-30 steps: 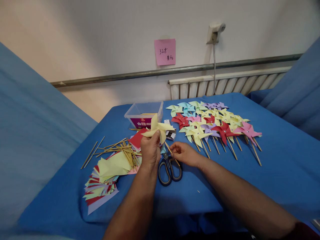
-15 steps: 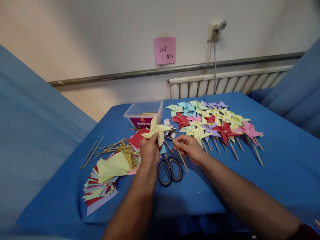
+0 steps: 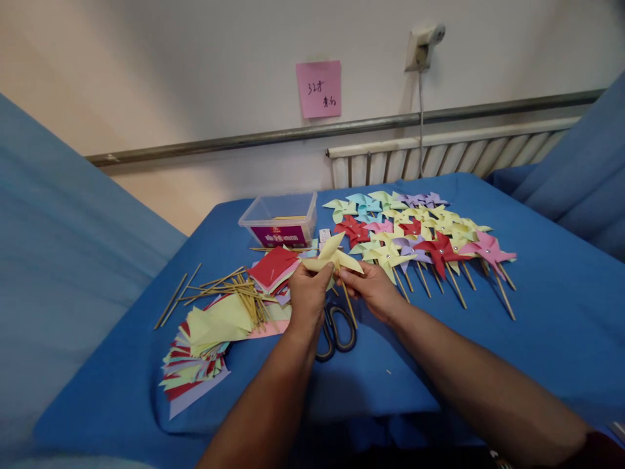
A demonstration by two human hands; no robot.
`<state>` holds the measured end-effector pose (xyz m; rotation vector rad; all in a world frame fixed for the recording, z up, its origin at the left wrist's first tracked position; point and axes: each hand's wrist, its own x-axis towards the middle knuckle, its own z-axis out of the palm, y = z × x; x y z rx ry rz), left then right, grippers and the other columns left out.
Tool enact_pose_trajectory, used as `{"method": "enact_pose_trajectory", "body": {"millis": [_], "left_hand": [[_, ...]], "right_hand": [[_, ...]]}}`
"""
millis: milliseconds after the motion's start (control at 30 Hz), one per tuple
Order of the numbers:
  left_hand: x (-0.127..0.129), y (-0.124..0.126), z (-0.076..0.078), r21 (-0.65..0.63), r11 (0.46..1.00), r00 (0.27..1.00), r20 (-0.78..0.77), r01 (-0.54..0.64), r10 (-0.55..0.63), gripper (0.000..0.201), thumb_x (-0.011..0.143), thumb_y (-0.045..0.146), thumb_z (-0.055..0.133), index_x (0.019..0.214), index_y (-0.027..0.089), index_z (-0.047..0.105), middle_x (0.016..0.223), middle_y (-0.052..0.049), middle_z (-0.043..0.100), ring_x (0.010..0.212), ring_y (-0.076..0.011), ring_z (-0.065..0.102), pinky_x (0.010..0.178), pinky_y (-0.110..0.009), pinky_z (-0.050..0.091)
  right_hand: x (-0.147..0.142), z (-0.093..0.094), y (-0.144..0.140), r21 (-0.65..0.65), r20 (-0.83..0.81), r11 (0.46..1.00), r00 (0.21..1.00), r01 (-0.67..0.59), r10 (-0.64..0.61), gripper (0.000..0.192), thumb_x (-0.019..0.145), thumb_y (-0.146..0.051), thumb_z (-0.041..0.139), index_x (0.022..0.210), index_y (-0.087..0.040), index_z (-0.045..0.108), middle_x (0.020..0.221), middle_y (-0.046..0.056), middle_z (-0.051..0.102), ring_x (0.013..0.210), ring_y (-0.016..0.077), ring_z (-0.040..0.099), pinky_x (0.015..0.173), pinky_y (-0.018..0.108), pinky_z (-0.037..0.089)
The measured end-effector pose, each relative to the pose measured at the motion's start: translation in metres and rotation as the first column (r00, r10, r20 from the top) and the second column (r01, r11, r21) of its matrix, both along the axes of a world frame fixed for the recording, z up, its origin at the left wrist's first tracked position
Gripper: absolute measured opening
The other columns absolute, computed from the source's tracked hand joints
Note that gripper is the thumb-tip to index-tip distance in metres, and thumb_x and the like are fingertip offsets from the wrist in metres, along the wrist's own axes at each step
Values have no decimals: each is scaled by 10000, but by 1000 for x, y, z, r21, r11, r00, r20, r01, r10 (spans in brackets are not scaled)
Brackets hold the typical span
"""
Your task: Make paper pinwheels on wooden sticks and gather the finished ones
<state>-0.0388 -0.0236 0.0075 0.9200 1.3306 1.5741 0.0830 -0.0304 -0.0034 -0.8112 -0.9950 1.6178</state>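
Above the black-handled scissors that lie on the blue-covered worktop, the person's two hands meet around a pale yellow folded-paper pinwheel. The left hand has its fingers closed on the lower left of the pinwheel, thumb side up, holding the paper blades clear of the worktop. The right hand sits just right of the scissors, its fingers pinched shut on a thin wooden stick whose upper end goes in behind the pinwheel and whose lower end slants down over the scissor handles; whether the stick is already joined to the paper cannot be told. Left of the scissors lies a loose bundle of thin wooden sticks, some scattered further out, and in front of them a fanned stack of coloured paper squares in yellow, red, lilac and green. Just beyond the scissors, near the left hand, a smaller pile topped by red paper sheets rests on the cloth. Further back from the scissors stands a clear plastic box with a purple label. To the right of the scissors and back, a broad spread of finished paper pinwheels on sticks in yellow, red, pink, lilac and blue covers the worktop. On the wall behind hangs a pink sticky note, above a white radiator.
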Motion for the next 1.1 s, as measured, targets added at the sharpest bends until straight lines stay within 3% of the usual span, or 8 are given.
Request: {"method": "enact_pose_trajectory", "body": {"millis": [333, 1100], "left_hand": [[4, -6, 8, 61, 998, 996, -92, 2, 3, 237, 595, 278, 776, 742, 130, 663, 711, -20, 677, 643, -142, 599, 624, -250, 466], [1, -10, 6, 111, 994, 965, -261, 12, 18, 151, 672, 280, 728, 676, 166, 629, 585, 24, 608, 551, -121, 543, 558, -229, 412]], "right_hand": [[-1, -3, 1, -35, -2, 999, 999, 34, -35, 369, 677, -461, 789, 801, -157, 621, 658, -22, 589, 470, 56, 410, 431, 217, 279], [-1, -3, -1, -29, -113, 996, 990, -84, 80, 372, 692, -463, 787, 848, -181, 603, 696, -23, 586, 505, 64, 404, 461, 225, 276]]}}
